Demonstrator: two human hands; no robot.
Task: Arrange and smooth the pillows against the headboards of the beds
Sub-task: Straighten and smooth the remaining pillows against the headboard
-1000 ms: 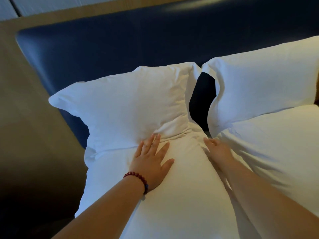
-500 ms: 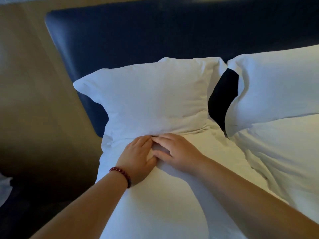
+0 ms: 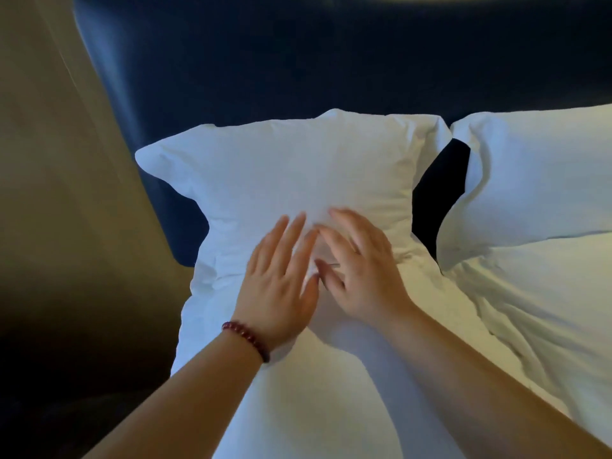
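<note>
A white pillow leans upright against the dark blue headboard. In front of it lies a second white pillow, flat under my arms. My left hand, with a red bead bracelet on the wrist, lies flat with straight fingers on the lower part of the upright pillow. Beside it, my right hand presses the same area with spread fingers. Both hands are blurred by motion. To the right stand another upright white pillow and a flat one in front of it.
A beige wall panel runs along the left of the headboard. A dark gap shows between the two upright pillows. The lower left corner beside the bed is in deep shadow.
Both hands have slid up from the seam between the flat and upright pillows onto the upright pillow's lower face, fingers straightened and spread. The camera has moved closer and leftward.
</note>
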